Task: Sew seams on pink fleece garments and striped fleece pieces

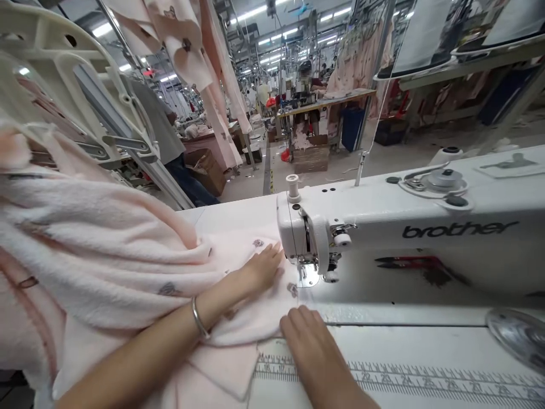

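Pale pink fleece fabric (238, 261) with small grey-brown motifs lies on the bed of a white sewing machine (298, 227), one edge running by the lit presser foot (309, 275). My left hand (260, 270), below a silver bangle, rests flat on the fleece just left of the machine head, fingers stretched toward the needle area. Nearer to me, my right hand (309, 341) has its fingers bent together over the near corner of the fabric edge; its thumb and fingertips are partly hidden. The fleece heaps up broadly to the left.
Red-handled snippers (409, 262) lie under the machine arm. A printed ruler (400, 378) runs along the table's front. A cream plastic frame (85, 74) stands at left with pink fabric. Thread cones (419, 34) stand upper right. A person in grey (157, 119) is beyond the frame.
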The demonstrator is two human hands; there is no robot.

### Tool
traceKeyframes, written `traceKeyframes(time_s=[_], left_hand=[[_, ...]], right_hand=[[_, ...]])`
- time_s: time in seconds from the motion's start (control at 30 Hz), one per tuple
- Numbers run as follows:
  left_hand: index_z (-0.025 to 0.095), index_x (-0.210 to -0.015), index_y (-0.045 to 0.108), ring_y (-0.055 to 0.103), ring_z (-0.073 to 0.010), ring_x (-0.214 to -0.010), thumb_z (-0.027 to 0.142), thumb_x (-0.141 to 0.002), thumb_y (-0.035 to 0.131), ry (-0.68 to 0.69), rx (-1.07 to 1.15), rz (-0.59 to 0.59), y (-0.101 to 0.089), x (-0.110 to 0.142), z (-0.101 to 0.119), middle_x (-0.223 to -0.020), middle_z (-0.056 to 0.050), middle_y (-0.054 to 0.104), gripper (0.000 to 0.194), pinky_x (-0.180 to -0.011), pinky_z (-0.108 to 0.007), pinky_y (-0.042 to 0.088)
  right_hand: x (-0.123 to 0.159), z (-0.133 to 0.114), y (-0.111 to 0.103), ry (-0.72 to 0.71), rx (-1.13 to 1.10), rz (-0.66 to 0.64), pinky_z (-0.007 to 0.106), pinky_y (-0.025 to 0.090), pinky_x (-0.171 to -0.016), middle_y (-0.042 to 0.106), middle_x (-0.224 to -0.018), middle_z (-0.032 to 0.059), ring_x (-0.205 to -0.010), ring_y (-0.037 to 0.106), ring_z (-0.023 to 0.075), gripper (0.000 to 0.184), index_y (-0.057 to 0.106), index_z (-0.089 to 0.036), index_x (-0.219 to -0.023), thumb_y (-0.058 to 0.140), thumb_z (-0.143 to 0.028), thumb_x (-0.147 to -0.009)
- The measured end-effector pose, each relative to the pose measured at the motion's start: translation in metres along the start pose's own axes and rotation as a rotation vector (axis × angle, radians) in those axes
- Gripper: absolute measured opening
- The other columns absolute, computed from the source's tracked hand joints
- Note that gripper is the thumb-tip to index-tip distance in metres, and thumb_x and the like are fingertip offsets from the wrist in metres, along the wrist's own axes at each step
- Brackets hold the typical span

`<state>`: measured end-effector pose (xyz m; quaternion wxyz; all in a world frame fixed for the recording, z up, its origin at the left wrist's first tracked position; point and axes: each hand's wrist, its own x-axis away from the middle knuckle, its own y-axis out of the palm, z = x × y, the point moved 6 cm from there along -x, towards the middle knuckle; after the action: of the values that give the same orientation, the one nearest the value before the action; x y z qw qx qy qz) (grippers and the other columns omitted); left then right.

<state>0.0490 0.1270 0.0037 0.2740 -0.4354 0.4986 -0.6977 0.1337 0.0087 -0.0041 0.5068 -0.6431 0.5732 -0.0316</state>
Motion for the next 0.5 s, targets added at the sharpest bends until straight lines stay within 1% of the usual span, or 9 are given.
traceKeyframes(time_s=[0.1, 0.13, 0.17, 0.23, 0.27, 0.3, 0.37, 0.4, 0.5], left_hand=[[0.011, -0.123, 0.045, 0.044, -0.0278, -0.122, 0.017, -0.09, 0.035, 0.004, 0.002, -0.062, -0.012, 0.011, 0.005, -0.131, -0.018, 0.047, 0.035, -0.096, -0.04, 0.04], [0.011, -0.125, 0.043, 0.043, -0.0277, -0.123, 0.018, -0.09, 0.037, 0.01, 0.005, -0.082, -0.016, 0.016, 0.008, -0.133, -0.017, 0.044, 0.037, -0.098, -0.04, 0.039], [0.012, -0.127, 0.042, 0.043, -0.0275, -0.123, 0.021, -0.09, 0.038, 0.017, 0.009, -0.102, -0.018, 0.02, 0.012, -0.134, -0.016, 0.044, 0.038, -0.099, -0.039, 0.038], [0.014, -0.126, 0.044, 0.045, -0.0274, -0.121, 0.027, -0.091, 0.039, 0.028, 0.018, -0.132, -0.017, 0.025, 0.016, -0.131, -0.015, 0.047, 0.038, -0.097, -0.039, 0.04], [0.015, -0.124, 0.046, 0.046, -0.0277, -0.12, 0.029, -0.091, 0.04, 0.027, 0.02, -0.136, -0.015, 0.025, 0.017, -0.129, -0.014, 0.049, 0.037, -0.096, -0.04, 0.041], [0.016, -0.122, 0.048, 0.046, -0.0282, -0.12, 0.03, -0.09, 0.041, 0.02, 0.02, -0.129, -0.011, 0.022, 0.017, -0.126, -0.014, 0.051, 0.036, -0.095, -0.041, 0.041], [0.015, -0.117, 0.051, 0.043, -0.0305, -0.122, 0.029, -0.089, 0.045, -0.008, 0.015, -0.085, -0.003, 0.013, 0.014, -0.124, -0.015, 0.052, 0.033, -0.093, -0.043, 0.042], [0.014, -0.114, 0.053, 0.042, -0.0322, -0.123, 0.028, -0.088, 0.046, -0.023, 0.014, -0.057, 0.001, 0.007, 0.012, -0.123, -0.016, 0.052, 0.031, -0.091, -0.043, 0.043], [0.014, -0.104, 0.058, 0.04, -0.0347, -0.124, 0.026, -0.088, 0.044, -0.057, 0.03, 0.038, 0.004, -0.007, 0.006, -0.12, -0.018, 0.054, 0.025, -0.085, -0.041, 0.046]], right_hand=[[-0.013, 0.029, -0.037, 0.119, -0.163, -0.089, 0.016, 0.041, -0.047, 0.051, -0.068, -0.0018, -0.058, 0.051, 0.0093, 0.021, 0.045, -0.02, -0.077, 0.033, -0.013, -0.094], [-0.012, 0.044, -0.049, 0.238, -0.31, -0.133, 0.016, 0.043, -0.05, 0.054, -0.073, -0.0015, -0.062, 0.054, 0.0096, 0.019, 0.047, -0.02, -0.082, 0.033, -0.019, -0.096], [-0.01, 0.057, -0.062, 0.325, -0.365, -0.153, 0.017, 0.046, -0.056, 0.056, -0.078, -0.0008, -0.069, 0.057, 0.0107, 0.017, 0.048, -0.021, -0.088, 0.034, -0.024, -0.096], [-0.005, 0.069, -0.087, 0.349, -0.267, -0.113, 0.021, 0.047, -0.068, 0.058, -0.093, 0.0016, -0.085, 0.058, 0.0136, 0.011, 0.05, -0.023, -0.098, 0.04, -0.028, -0.094], [-0.002, 0.067, -0.094, 0.301, -0.199, -0.085, 0.022, 0.047, -0.072, 0.057, -0.099, 0.0027, -0.091, 0.057, 0.0149, 0.013, 0.05, -0.024, -0.102, 0.042, -0.028, -0.093], [0.002, 0.06, -0.094, 0.223, -0.145, -0.069, 0.023, 0.046, -0.075, 0.056, -0.102, 0.0037, -0.095, 0.055, 0.0157, 0.014, 0.05, -0.024, -0.104, 0.044, -0.026, -0.092], [0.008, 0.034, -0.079, 0.042, -0.122, -0.06, 0.024, 0.045, -0.077, 0.056, -0.1, 0.0049, -0.096, 0.054, 0.0166, 0.014, 0.052, -0.022, -0.103, 0.042, -0.023, -0.093], [0.012, 0.018, -0.065, -0.04, -0.111, -0.066, 0.025, 0.045, -0.076, 0.057, -0.096, 0.0049, -0.092, 0.054, 0.017, 0.014, 0.054, -0.021, -0.099, 0.041, -0.022, -0.093], [0.017, -0.015, -0.026, -0.16, 0.066, 0.065, 0.031, 0.045, -0.063, 0.056, -0.076, 0.0044, -0.068, 0.051, 0.018, 0.024, 0.058, -0.017, -0.094, 0.036, -0.025, -0.094]])
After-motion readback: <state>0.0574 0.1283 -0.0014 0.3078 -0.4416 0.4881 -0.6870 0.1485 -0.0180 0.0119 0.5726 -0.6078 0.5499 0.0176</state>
